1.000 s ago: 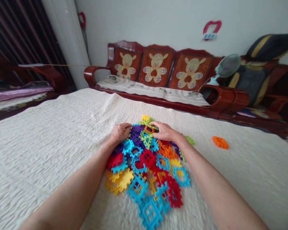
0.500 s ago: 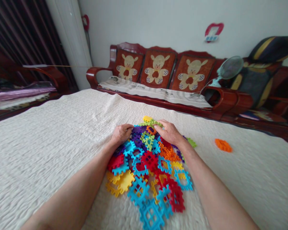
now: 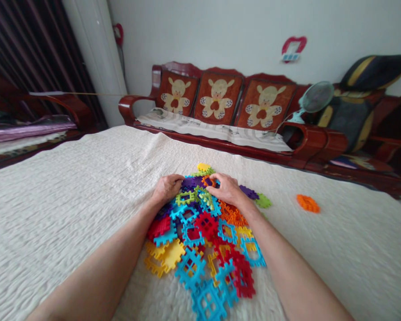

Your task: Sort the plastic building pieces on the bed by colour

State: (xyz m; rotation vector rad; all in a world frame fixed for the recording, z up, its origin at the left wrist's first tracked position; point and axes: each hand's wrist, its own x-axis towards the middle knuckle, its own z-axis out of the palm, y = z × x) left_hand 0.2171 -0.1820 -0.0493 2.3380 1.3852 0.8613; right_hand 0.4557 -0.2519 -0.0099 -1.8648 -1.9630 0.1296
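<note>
reaching into far end of tile pile [image 3: 203, 240] with left hand [image 3: 167, 188] curled, hold unclear, right hand [image 3: 224, 189] pinching orange tile [image 3: 207, 181]; nothing visibly joined.

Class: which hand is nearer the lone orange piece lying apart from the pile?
Right. The right hand rests left of the orange piece; the left hand lies farther left.

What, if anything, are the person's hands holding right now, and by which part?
The right hand seems to pinch an orange tile by its edge; the left hand rests curled on purple tiles, its grip unclear.
</note>
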